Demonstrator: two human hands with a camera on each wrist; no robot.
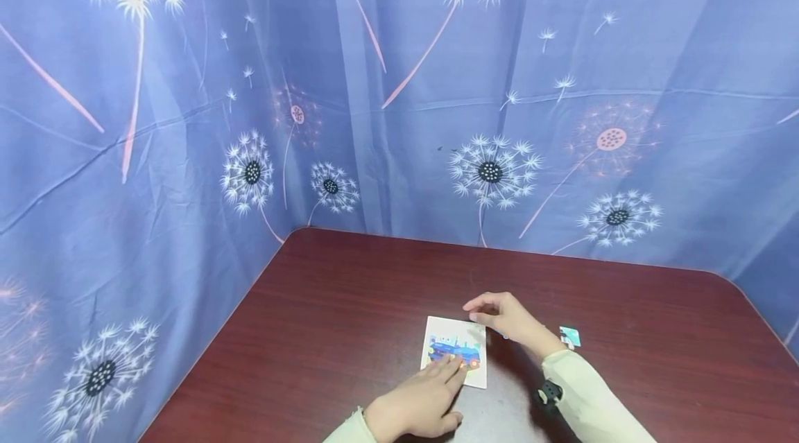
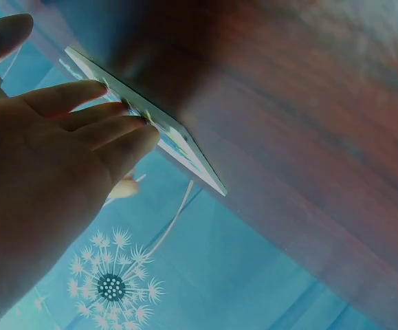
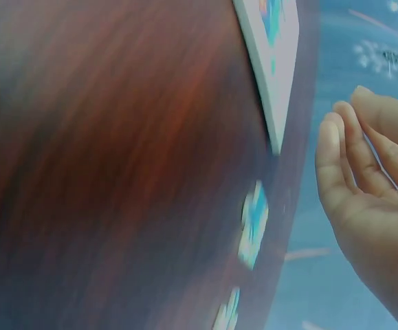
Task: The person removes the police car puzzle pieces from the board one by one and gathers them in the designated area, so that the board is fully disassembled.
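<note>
A flat white puzzle board with a blue vehicle picture lies on the table. On its lower part rest the fingers of my left hand, extended, with the thumb spread to the side. The left wrist view shows these fingertips against the face of the board. My right hand hovers by the board's far right corner, fingers gently bent and thumb below. From the right wrist, that hand holds nothing visible. Two small blue-and-white puzzle pieces, a nearer one and another, lie beside the board.
The dark red-brown table has rounded far corners. Blue curtains with dandelion prints hang along its back and left side. A small piece sits just right of my right wrist, which wears a black watch.
</note>
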